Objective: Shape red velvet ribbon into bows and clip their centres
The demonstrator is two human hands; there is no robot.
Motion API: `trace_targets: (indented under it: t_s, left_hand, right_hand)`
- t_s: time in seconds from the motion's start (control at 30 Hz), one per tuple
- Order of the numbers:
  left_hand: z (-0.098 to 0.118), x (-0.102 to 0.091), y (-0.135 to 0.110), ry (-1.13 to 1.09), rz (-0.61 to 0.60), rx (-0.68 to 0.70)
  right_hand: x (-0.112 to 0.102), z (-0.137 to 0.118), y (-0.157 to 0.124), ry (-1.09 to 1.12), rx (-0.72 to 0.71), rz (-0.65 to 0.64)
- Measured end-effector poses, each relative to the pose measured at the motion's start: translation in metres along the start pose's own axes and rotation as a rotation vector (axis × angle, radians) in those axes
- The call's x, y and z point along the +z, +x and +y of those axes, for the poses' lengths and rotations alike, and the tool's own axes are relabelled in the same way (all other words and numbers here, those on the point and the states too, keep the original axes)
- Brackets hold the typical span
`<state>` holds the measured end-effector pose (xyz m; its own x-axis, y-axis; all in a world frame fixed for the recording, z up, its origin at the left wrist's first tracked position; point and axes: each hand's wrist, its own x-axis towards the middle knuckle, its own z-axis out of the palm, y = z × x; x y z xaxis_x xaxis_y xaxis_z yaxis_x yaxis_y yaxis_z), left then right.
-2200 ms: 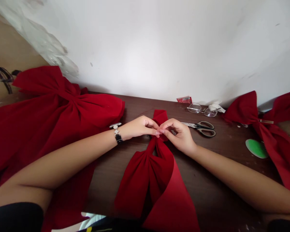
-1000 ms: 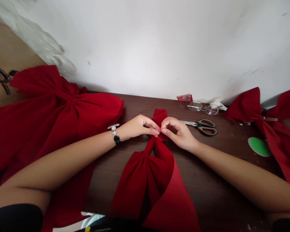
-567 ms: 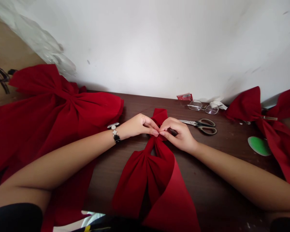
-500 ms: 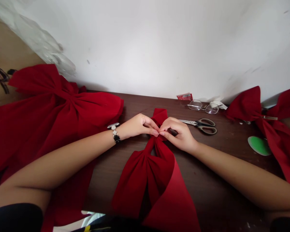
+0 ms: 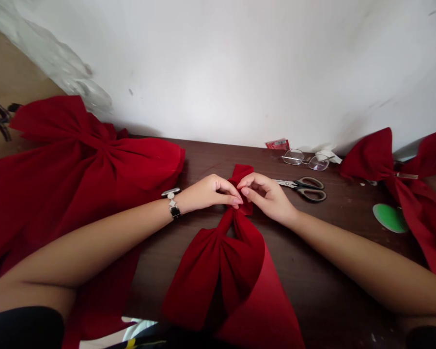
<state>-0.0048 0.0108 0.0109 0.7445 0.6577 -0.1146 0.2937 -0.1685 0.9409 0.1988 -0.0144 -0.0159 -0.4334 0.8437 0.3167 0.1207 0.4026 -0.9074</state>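
A red fabric bow (image 5: 241, 257) lies in front of me on the dark table, its narrow gathered part between my hands. My left hand (image 5: 218, 190) is closed over that gather, thumb and finger pinched on the bow. Just to its right, my right hand (image 5: 265, 196) has thumb and forefinger drawn close together beside the gather; anything between these tips is too small to make out. A short band of red cloth (image 5: 242, 171) shows behind the fingertips. My left wrist wears a watch and bracelet (image 5: 172, 201).
Large red bows (image 5: 105, 150) are piled at the left, and another red bow (image 5: 370, 157) lies at the right. Scissors (image 5: 307, 187), eyeglasses (image 5: 305, 159), a red packet (image 5: 278, 144) and a green disc (image 5: 389, 217) are on the table. A white wall (image 5: 221, 68) rises behind.
My fingertips, earlier touching each other at the gather, are now slightly apart. My right hand has lifted a little up and away; the left stays nearly in place.
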Motion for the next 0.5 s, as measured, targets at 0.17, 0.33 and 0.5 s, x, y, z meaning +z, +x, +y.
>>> trace_targets:
  t_s: [0.17, 0.33, 0.5]
  left_hand:
    - [0.0014, -0.0040, -0.0006, -0.036, -0.024, -0.033]
    - [0.0029, -0.0055, 0.0001, -0.035, -0.040, -0.023]
    - [0.0035, -0.0064, -0.0006, -0.035, -0.050, -0.019]
  right_hand:
    - [-0.0071, 0.0046, 0.0036, 0.178, 0.141, -0.154]
    - [-0.0098, 0.0067, 0.0022, 0.223, 0.150, -0.187]
    - [-0.0090, 0.0058, 0.0013, 0.193, 0.122, -0.184]
